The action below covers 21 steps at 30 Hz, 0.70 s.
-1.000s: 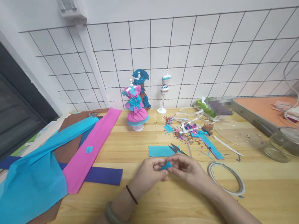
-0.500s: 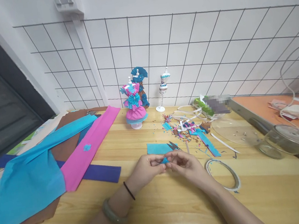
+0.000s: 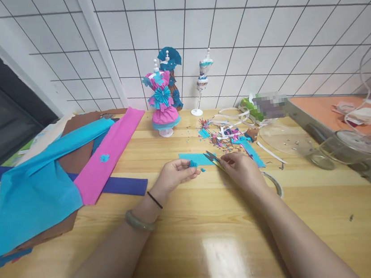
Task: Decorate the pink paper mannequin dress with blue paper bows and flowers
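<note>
My left hand (image 3: 178, 172) pinches a small, crinkled blue paper flower (image 3: 193, 163) between thumb and fingertips, a little above the table. To its right, my right hand (image 3: 242, 168) has its fingers closed round the handle end of a small pair of scissors (image 3: 212, 157). The dark blades point up and left, over a flat blue paper strip (image 3: 187, 156). Between the hands a tiny blue scrap (image 3: 203, 170) shows on the wood. My right wrist partly covers a roll of tape (image 3: 275, 184). Another blue paper flower (image 3: 104, 158) rests on a pink paper strip (image 3: 114, 152).
Large paper sheets (image 3: 40, 197) overlap at the left. Several small dress forms, one in a pink and blue paper dress (image 3: 162, 96), stand by the tiled wall. Colourful paper scraps (image 3: 225, 136) lie behind my right hand. A clear container (image 3: 355, 147) is at the right.
My hands have parted. The right has let go of the blue paper and moved right, onto the scissors; the left keeps the flower. The camera view has tilted down.
</note>
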### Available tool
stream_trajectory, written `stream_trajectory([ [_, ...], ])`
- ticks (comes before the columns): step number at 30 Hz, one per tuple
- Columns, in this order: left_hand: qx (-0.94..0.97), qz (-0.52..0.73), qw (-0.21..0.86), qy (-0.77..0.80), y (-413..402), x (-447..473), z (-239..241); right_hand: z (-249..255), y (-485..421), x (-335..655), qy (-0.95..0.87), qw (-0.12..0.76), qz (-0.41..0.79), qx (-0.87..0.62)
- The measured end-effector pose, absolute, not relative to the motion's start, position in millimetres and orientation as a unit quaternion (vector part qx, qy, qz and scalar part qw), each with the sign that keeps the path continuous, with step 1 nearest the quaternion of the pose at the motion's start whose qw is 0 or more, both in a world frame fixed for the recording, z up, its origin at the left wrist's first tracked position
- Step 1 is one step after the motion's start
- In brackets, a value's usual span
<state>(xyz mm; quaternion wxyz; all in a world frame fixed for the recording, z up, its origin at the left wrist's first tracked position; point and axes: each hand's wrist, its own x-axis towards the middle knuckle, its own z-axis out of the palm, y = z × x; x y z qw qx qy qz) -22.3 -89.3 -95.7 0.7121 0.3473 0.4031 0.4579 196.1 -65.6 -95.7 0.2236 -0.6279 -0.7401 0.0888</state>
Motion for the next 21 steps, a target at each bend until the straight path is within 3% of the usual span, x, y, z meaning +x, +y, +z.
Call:
stream_trajectory([
  [8,0.36,0.452,0.709,0.404,-89.5,-22.5,-95.4,-95.5,-69.1,192.8,-0.78,0.14,0.038,-0.609],
  [16,0.348,0.448,0.714,0.411,-90.4,-22.4,-91.2,-91.3,-68.3,192.9,-0.749,0.111,-0.017,-0.653],
  [18,0.35,0.447,0.715,0.408,-90.6,-22.5,-90.7,-91.1,-66.7,194.1,-0.736,0.127,-0.029,-0.664],
  [21,0.351,0.448,0.72,0.399,-90.4,-23.1,-91.4,-88.6,-68.9,191.3,-0.732,0.227,0.003,-0.643],
])
